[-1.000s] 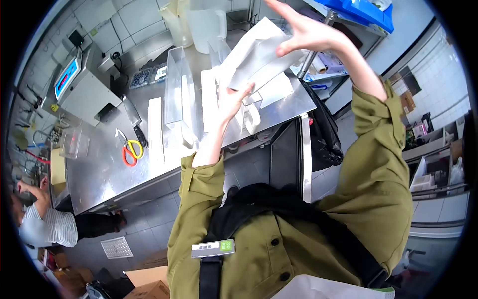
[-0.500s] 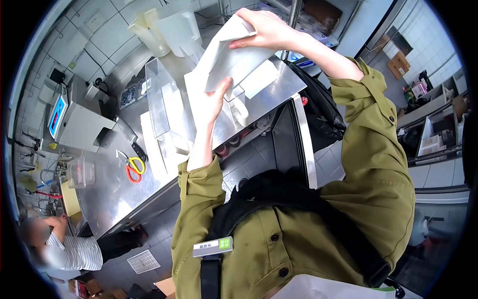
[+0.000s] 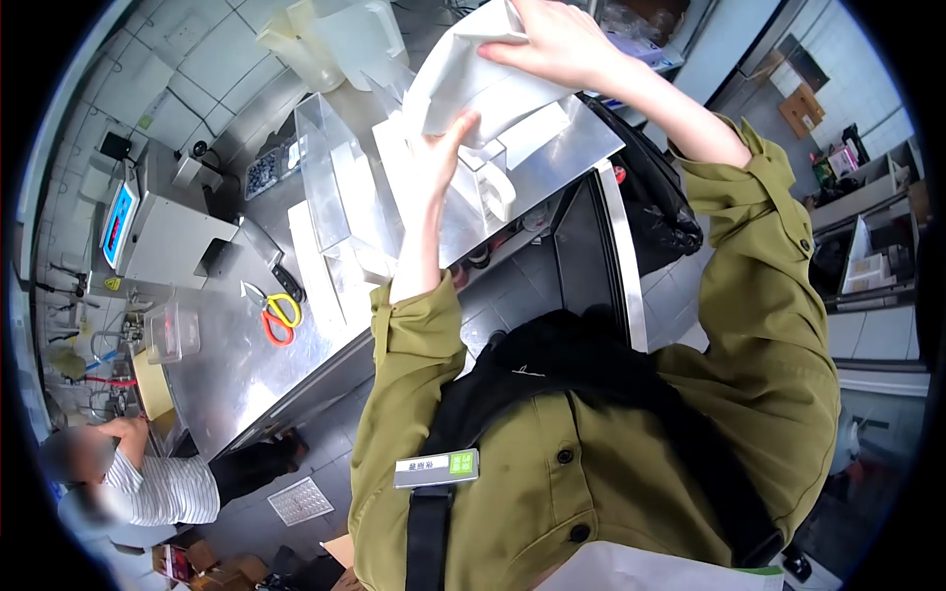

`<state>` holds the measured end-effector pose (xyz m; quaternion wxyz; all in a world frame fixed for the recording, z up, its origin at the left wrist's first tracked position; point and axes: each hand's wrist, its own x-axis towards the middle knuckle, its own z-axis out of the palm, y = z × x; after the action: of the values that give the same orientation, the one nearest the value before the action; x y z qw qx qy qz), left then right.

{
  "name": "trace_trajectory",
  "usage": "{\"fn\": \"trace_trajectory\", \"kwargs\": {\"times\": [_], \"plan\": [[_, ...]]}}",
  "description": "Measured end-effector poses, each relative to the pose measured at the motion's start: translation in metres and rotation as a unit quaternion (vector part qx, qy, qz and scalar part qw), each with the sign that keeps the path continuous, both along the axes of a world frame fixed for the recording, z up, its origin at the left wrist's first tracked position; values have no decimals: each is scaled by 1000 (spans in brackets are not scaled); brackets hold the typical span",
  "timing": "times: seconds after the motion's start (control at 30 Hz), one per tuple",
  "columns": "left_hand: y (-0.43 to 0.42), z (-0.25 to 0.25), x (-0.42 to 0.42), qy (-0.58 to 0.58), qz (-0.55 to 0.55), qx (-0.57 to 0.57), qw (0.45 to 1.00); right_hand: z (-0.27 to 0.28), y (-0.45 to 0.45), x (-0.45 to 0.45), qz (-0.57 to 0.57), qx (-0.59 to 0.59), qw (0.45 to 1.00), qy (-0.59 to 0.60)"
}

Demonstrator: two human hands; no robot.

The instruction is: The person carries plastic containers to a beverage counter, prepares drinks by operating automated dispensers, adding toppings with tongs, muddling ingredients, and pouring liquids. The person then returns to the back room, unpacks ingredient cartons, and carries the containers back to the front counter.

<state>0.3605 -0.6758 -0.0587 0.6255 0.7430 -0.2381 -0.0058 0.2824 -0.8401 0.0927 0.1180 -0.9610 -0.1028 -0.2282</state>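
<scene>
A white bag (image 3: 473,84) hangs tilted over the metal counter, held between both hands. My right hand (image 3: 567,44) is closed on its upper right edge, thumb across the near face. Lower down, my left hand (image 3: 434,163) grips the bag's lower left side; its thumb shows, while the other fingers are mostly hidden. Under the bag stands a clear container with a pale handle (image 3: 501,192), partly covered. To the left of my left hand is a long clear plastic bin (image 3: 340,187).
Scissors with red and yellow handles (image 3: 281,320) and a black-handled knife (image 3: 286,281) lie on the counter (image 3: 232,379). A scale with a blue display (image 3: 120,225) stands at left, and plastic jugs (image 3: 360,44) at the back. Another person (image 3: 158,492) is at lower left.
Both hands and the white bag have shifted slightly up and right in view. The bag's folded top looks wider and rounder. The whole scene has shifted a little with the head.
</scene>
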Motion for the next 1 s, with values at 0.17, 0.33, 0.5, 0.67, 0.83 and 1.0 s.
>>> {"fn": "trace_trajectory", "kwargs": {"times": [0.17,0.33,0.5,0.67,0.83,1.0], "plan": [[5,-28,-12,-164,5,-5,986,9,19,-8,-77,-53,995,-30],[-12,-52,-28,-122,50,-10,991,27,38,-2,-31,-100,993,63],[-19,-61,-27,-120,66,-14,990,39,57,-10,-218,-41,966,131],[-19,-58,-27,-138,66,-24,988,22,33,-18,-103,-89,989,58],[-18,-59,-24,-137,71,28,988,0,18,-14,-104,-81,991,20],[-15,-54,-24,-138,69,38,987,-12,4,-17,-126,-24,991,35]]}}
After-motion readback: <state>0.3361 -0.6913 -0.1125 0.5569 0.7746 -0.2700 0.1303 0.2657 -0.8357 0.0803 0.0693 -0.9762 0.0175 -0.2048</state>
